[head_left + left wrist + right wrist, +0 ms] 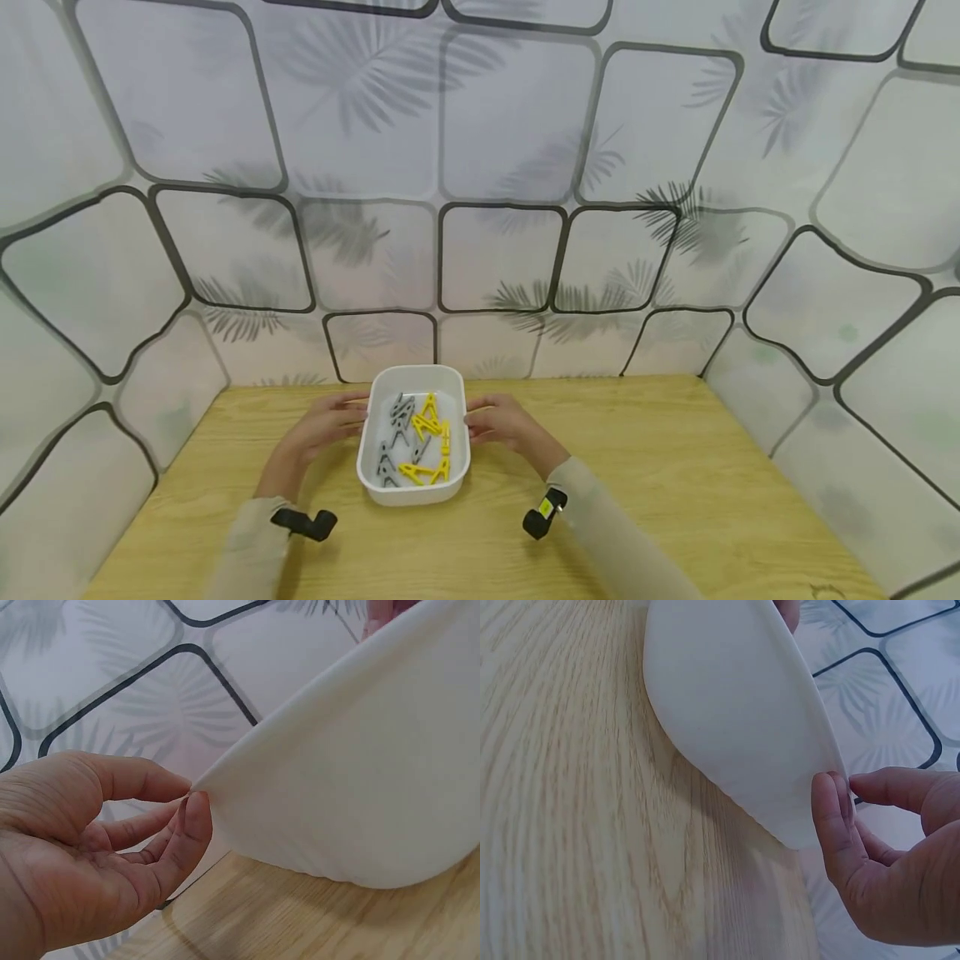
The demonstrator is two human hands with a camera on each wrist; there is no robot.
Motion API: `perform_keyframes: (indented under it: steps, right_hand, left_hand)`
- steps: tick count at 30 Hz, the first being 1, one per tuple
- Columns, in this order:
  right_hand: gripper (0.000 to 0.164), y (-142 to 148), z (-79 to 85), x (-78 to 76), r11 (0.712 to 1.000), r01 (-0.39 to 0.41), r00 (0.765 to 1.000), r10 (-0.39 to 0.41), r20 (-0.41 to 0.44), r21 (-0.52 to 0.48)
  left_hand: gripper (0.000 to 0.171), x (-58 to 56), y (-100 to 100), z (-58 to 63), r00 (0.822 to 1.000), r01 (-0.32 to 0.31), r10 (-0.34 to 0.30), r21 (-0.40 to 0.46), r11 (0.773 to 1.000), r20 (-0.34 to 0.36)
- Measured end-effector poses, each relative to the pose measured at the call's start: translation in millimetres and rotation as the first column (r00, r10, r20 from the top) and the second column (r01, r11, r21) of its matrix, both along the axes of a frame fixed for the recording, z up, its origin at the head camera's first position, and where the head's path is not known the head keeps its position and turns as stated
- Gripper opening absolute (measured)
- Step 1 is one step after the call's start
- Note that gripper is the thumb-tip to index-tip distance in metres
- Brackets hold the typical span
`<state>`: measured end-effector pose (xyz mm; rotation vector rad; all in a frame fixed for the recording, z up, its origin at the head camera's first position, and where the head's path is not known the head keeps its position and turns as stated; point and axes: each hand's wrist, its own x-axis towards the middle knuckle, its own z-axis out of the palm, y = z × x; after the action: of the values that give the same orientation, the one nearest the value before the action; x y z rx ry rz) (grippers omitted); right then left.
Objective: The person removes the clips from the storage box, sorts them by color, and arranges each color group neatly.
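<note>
A white plastic tub (414, 497) with rounded corners stands on the table, holding several grey clothespins (402, 410) and several yellow clothespins (427, 475) loosely scattered over its floor. On its left side my left hand (326, 427) pinches the rim; the left wrist view shows thumb and fingertips meeting at the edge of the tub (337, 765). My right hand (507, 422) grips the opposite side, and in the right wrist view its fingertips lie against the outer wall (727, 697) with another digit at the rim. Neither wrist view shows the clothespins, hidden behind the tub's wall.
The light wood table (630, 483) extends to both sides of the tub. Behind it rises a pale wall covering (502, 258) with dark rounded outlines and leaf shadows, meeting the table close beyond the tub. Black wrist cameras (545, 514) sit at both sleeves.
</note>
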<state>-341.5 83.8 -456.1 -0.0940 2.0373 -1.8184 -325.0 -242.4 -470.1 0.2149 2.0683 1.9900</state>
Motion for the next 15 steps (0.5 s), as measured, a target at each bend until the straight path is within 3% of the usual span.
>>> perform_keyframes:
  steps: [9, 15]
  right_hand:
    - [0.034, 5.8, -1.1, -1.7, 0.999, -0.017, 1.000, 0.018, 0.021, -0.030]
    - [0.030, 8.4, -3.2, -5.5, 0.999, -0.031, 0.999, 0.032, 0.035, -0.033]
  left_hand:
    - [0.058, -6.4, 4.5, -10.8, 0.999, -0.016, 0.011, 0.109, 0.994, 0.043]
    - [0.057, -10.1, 4.3, -13.2, 0.998, -0.016, 0.009, 0.127, 0.992, 0.060]
